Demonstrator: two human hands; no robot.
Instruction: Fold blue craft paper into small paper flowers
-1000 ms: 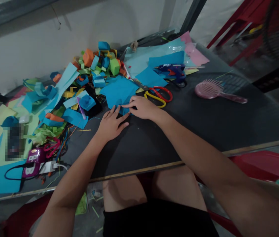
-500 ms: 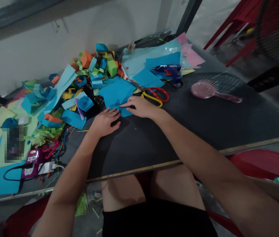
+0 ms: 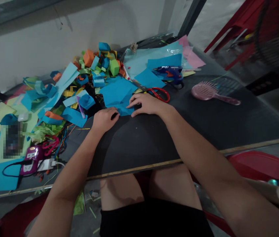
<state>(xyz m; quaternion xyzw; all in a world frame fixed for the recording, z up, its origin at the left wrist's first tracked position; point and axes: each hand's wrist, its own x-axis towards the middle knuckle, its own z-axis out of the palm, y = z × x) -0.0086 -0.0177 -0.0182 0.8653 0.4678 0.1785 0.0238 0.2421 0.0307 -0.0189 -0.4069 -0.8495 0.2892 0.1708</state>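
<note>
A blue sheet of paper (image 3: 123,110) lies near the middle of the dark table, partly over or against more blue paper (image 3: 116,92) behind it. At its left edge, my left hand (image 3: 105,119) is closed, with thumb and forefinger pinched on the paper. My right hand (image 3: 145,103) rests at the right side of the same sheet, its thumb and fingers spread apart and the fingertips at the paper. Just behind my right hand lie scissors (image 3: 160,93); a red handle loop shows, and the hand hides part of them.
Several folded paper pieces (image 3: 102,65) are heaped at the back by the wall. A glue gun (image 3: 170,72) and a pink hairbrush (image 3: 205,90) lie to the right. Left are a purple device with cables (image 3: 32,161) and paper sheets (image 3: 0,179). A wooden edge (image 3: 139,169) borders the table front.
My left hand has gone from fingers laid flat to a pinch at the paper's edge. My right hand's pointing finger has drawn back, and its thumb now spreads away from the fingers.
</note>
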